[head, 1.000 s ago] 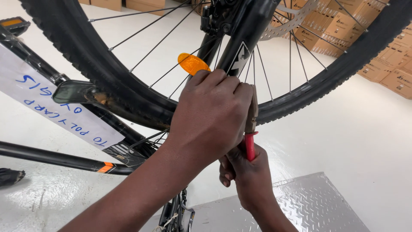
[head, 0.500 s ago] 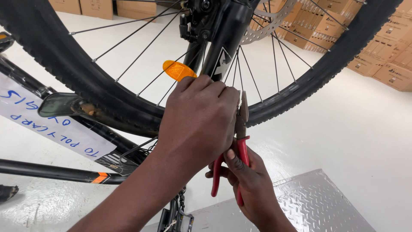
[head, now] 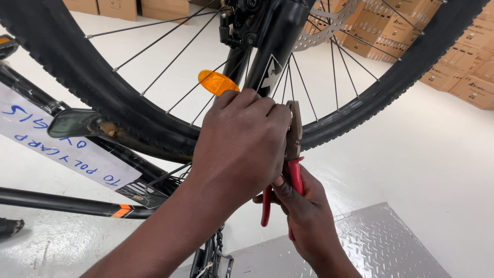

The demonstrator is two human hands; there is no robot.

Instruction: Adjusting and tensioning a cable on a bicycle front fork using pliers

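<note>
- The left hand [head: 242,146], in the middle of the frame, was curled shut around the lower end of a black fork leg [head: 272,49]; what it pinched was hidden.
- The right hand [head: 303,211], lower centre, was clamped on the red handles of pliers [head: 292,154].
- The pliers stood nearly upright, nose pointing up, just right of the left knuckles and touching them; the handles were spread.
- An orange spoke reflector [head: 217,82] sat just above the left hand, inside the wheel [head: 103,98].
</note>
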